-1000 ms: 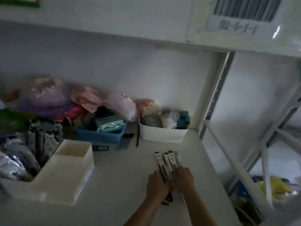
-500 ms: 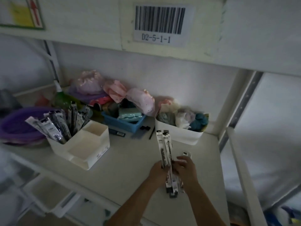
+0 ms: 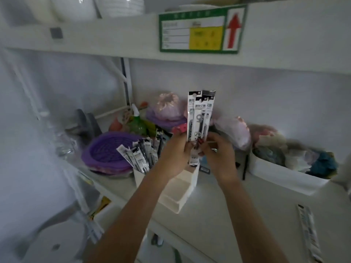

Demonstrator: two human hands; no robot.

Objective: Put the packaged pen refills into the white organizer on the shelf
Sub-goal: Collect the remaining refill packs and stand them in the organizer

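I have two hands up — my left hand (image 3: 173, 154) and my right hand (image 3: 218, 156) — and between them one bunch of packaged pen refills (image 3: 199, 118); I can make out three packs, maybe a fourth behind. One white organizer (image 3: 178, 194) stands on the shelf, with a further cluster of refill packs (image 3: 138, 154) in it — too many and too blurred for me to count. One more pack (image 3: 308, 228) lies flat at my right. I count one purple basket (image 3: 108, 154), one white bin (image 3: 284, 177), one green label (image 3: 201, 29).
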